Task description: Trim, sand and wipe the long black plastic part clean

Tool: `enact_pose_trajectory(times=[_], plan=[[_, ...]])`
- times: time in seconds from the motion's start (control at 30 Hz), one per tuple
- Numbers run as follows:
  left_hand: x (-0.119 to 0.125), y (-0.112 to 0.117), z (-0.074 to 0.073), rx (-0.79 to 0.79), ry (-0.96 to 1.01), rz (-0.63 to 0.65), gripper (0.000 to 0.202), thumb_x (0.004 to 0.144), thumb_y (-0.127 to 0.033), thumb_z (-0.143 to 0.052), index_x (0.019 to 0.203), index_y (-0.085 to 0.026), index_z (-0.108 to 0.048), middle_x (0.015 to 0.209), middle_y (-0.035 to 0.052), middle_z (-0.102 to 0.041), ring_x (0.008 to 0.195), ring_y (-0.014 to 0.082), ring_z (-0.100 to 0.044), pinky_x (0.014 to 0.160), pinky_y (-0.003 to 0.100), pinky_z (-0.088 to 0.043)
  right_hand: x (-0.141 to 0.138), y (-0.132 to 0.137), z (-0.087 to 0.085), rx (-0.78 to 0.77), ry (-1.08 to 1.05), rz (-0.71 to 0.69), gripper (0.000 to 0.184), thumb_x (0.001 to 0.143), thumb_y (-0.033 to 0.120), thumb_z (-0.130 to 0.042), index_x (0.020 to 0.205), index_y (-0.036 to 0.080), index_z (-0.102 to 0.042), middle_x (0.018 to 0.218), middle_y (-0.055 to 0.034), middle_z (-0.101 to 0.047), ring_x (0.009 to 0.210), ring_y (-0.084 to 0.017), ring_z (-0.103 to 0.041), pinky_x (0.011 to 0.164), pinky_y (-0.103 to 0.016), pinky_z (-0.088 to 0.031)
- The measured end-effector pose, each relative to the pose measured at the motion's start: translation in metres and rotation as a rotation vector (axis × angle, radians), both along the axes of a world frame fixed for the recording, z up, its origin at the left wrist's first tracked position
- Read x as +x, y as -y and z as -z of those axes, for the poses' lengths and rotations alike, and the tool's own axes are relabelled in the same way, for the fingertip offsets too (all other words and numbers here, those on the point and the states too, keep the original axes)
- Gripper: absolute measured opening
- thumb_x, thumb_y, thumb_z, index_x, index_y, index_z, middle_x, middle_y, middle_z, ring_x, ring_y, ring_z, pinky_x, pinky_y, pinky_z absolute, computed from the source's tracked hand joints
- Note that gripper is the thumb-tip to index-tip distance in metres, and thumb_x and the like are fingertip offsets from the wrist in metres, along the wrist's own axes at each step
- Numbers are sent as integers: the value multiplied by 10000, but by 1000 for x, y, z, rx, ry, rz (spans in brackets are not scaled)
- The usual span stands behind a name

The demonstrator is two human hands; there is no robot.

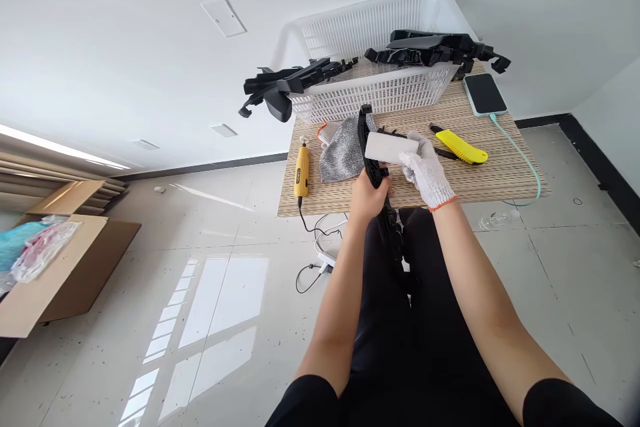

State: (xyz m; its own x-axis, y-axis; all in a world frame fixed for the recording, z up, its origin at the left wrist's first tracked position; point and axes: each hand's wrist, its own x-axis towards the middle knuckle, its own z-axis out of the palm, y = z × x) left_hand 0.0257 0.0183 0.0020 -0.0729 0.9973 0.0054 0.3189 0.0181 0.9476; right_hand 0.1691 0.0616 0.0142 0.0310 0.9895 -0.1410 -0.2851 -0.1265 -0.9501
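Observation:
My bare left hand (369, 196) is closed around a long black plastic part (391, 237), which stands over the table's front edge with its lower end between my knees. In a white knitted glove with an orange cuff, my right hand (425, 170) pinches a flat white rectangular pad (389, 147). The pad lies over the upper stretch of the black part; whether the two touch I cannot tell. Behind them rests a grey knitted cloth or glove (342, 155). A yellow utility knife (463, 147) lies to the right of my gloved hand.
A white plastic basket (360, 97) at the back holds several black plastic parts (440, 48), some jutting over its rim. A yellow corded rotary tool (302, 172) lies on the left of the table (510, 177). A phone (485, 94) with a cable is at right. Cardboard box (85, 267) on the floor.

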Motion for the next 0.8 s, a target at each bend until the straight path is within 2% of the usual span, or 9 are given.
enact_pose_trajectory(times=[0.17,0.27,0.4,0.5,0.63,0.73,0.8], plan=[[0,1,0,18,-12,4,212,894,-270,-664,1093,-208,-625,640,-11,-702,706,232,-736,734,329,-531,-2,0,-2,8,-39,64,541,667,338,-729,1162,267,-523,816,60,-592,492,-56,-434,412,-206,-254],[-1,0,1,15,-14,0,211,894,-275,-668,1090,-209,-627,644,-8,-708,698,235,-732,725,332,-533,-1,4,-5,29,-35,23,419,701,376,-750,1075,240,-622,716,59,-551,498,-60,-401,422,-209,-263],[-2,-1,1,24,-59,7,117,902,-319,-675,864,-214,-638,621,19,-706,700,251,-722,727,343,-533,1,7,-3,42,3,-42,331,726,397,-763,1003,226,-702,658,47,-539,505,-66,-388,428,-207,-284],[-2,-1,1,19,-82,22,181,907,-322,-665,765,-218,-623,616,34,-710,693,255,-716,716,345,-533,-2,7,0,67,80,-70,318,759,393,-750,1028,228,-706,713,24,-601,537,-78,-462,431,-199,-339],[-2,-1,1,15,-114,23,243,909,-304,-651,687,-215,-608,629,54,-719,674,253,-709,679,340,-523,-7,8,-1,106,157,-137,434,769,379,-754,1171,237,-674,794,5,-661,580,-103,-539,424,-201,-396],[-1,-1,1,27,-76,2,85,897,-287,-670,876,-206,-654,634,26,-715,683,247,-721,694,333,-527,-8,8,-3,94,133,-94,511,772,395,-745,1245,234,-637,802,17,-659,501,-75,-493,391,-202,-372],[-1,0,2,34,-33,-7,179,894,-282,-679,1052,-209,-639,653,5,-718,685,240,-729,704,330,-534,-8,8,-4,74,89,-25,535,781,416,-727,1271,235,-612,803,32,-650,446,-52,-448,369,-201,-342]])
